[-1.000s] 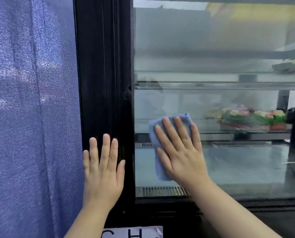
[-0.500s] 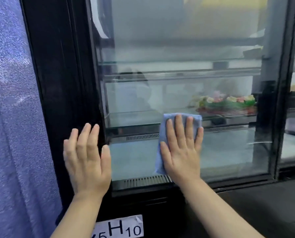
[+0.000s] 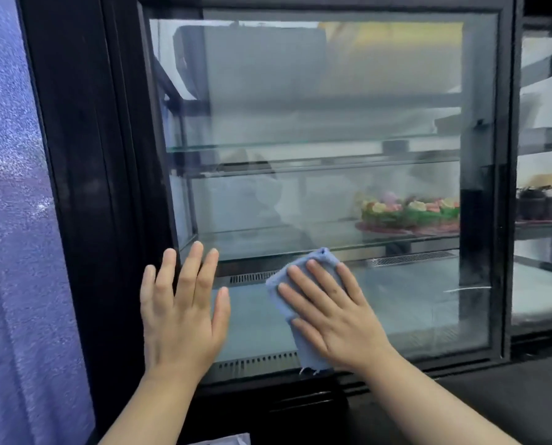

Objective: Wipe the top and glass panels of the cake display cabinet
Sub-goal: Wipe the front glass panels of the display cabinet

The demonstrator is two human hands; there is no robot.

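From the head camera, the cake display cabinet (image 3: 107, 187) stands straight ahead, its black frame surrounding a large front glass panel (image 3: 332, 123). The right hand (image 3: 335, 316) lies flat on the lower part of that panel, fingers straight and slightly spread and pointing up and to the left. It presses a folded blue cloth (image 3: 308, 350) against the glass. The cloth shows above the fingertips, along the hand's left side and below the heel of the palm, where a frayed corner hangs near the bottom vent grille (image 3: 255, 361). The left hand (image 3: 181, 313) is just beside the cloth, to its left and holding nothing. It is held wide, with straight spread fingers and the palm facing the cabinet. It overlaps the panel's lower left corner and the inner edge of the frame, though whether it actually touches the glass cannot be told. Behind the glass, a decorated cake (image 3: 409, 213) sits on the middle glass shelf (image 3: 268, 239), up and to the right of both hands. Farther right, a neighbouring case (image 3: 544, 284) holds small dark cakes (image 3: 537, 203). A blue textured sheet (image 3: 11, 220) fills the left edge of the view, and a white paper (image 3: 226, 440) peeks in at the bottom.
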